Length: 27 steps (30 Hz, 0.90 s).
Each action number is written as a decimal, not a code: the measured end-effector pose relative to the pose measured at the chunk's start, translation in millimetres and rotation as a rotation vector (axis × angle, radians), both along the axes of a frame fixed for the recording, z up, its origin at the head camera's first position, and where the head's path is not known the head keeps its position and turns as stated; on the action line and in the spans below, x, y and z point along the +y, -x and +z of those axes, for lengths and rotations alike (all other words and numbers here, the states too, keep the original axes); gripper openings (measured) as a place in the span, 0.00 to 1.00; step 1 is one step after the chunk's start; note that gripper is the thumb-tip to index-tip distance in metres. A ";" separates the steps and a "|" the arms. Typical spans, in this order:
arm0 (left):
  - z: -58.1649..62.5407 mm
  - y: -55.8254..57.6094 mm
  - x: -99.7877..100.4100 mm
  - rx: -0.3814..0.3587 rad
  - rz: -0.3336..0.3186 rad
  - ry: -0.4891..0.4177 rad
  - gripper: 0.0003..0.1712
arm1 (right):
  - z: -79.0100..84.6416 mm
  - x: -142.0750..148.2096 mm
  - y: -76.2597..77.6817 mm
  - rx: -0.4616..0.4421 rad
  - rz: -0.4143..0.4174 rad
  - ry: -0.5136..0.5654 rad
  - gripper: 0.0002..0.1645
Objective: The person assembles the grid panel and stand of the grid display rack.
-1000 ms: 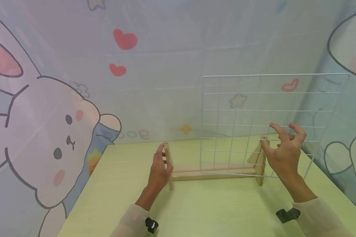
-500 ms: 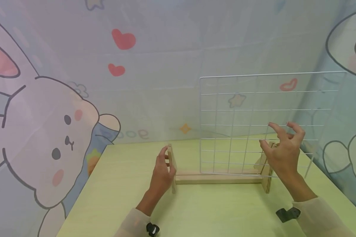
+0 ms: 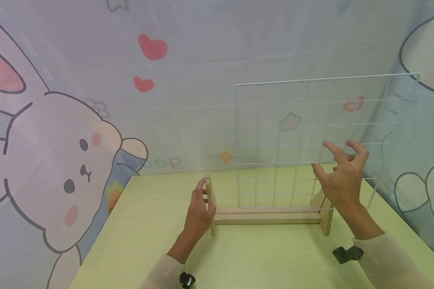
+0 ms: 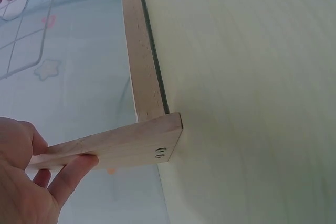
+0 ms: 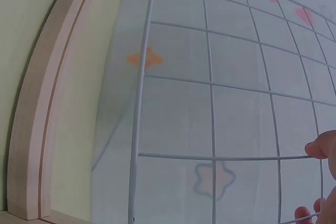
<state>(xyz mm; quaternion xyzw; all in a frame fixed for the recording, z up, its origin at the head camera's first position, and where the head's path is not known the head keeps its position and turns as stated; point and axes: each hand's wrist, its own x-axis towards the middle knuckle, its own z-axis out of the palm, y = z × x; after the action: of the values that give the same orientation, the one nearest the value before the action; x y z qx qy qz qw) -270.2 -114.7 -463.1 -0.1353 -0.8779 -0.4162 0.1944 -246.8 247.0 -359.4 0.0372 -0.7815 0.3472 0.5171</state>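
Observation:
A wooden stand (image 3: 267,218) with an end panel at each side stands on the table. My left hand (image 3: 199,212) grips its left end panel (image 4: 131,142), thumb on one face and fingers on the other. Two screw heads (image 4: 160,152) show low on that panel. My right hand (image 3: 341,180) holds a white wire grid panel (image 3: 325,79) by its wires, finger and thumb tips at the crossings. Upright and slightly tilted, the grid overlaps the stand's crossbar in the head view. In the right wrist view its edge wire (image 5: 139,108) hangs apart from the grooved bar (image 5: 29,145).
The pale yellow-green table (image 3: 130,241) reaches back to a cartoon-printed cloth (image 3: 202,120), which also rises along both sides. Black wrist cameras (image 3: 348,254) sit at both sleeve cuffs. The grid's right part extends past the stand's right end panel (image 3: 326,220).
My left hand has shifted the stand slightly right and nearer. My right hand has raised the wire grid and carried it a little left.

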 end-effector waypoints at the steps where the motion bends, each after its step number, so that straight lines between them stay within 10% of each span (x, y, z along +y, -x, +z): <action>1: -0.4 0.2 0.1 0.001 0.003 0.003 0.46 | 2.9 -1.2 0.0 -0.005 0.004 0.000 0.34; 27: -1.6 0.2 2.4 -0.005 0.022 0.020 0.45 | 59.8 -39.1 24.4 -0.017 0.022 -0.013 0.29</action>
<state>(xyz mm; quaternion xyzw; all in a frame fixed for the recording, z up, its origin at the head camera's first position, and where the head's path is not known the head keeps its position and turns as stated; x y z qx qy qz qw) -270.5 -112.3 -464.6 -0.1267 -0.8838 -0.4057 0.1955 -271.2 207.9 -299.6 0.0462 -0.7877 0.3479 0.5063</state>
